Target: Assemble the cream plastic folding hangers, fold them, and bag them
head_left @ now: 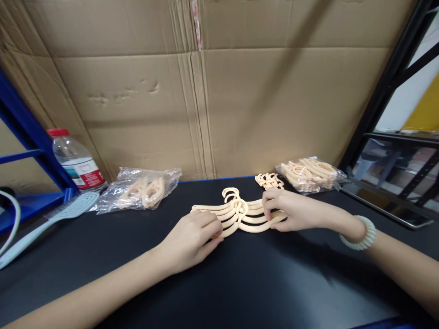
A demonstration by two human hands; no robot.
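Note:
Several cream-coloured plastic clothes hangers [255, 227] lie overlapped in a fanned row on the black tabletop, their hooks pointing away from me. My left hand [196, 234] is closed on the left arm of the nearest hanger, with the fingertips curled over it. On the other side, my right hand [290, 208] pinches the right arm of the same hanger between thumb and fingers. Both hands cover the hanger's outer ends. Just behind the right hand is a small heap of cream plastic hook pieces [269, 181].
Clear bags of cream plastic parts lie at back left [144, 189] and back right [308, 173]. A red-capped bottle [80, 169] and a pale blue hairbrush [77, 205] are on the left. At right lies a dark glossy flat panel [387, 203]. Cardboard [240, 109] walls the back.

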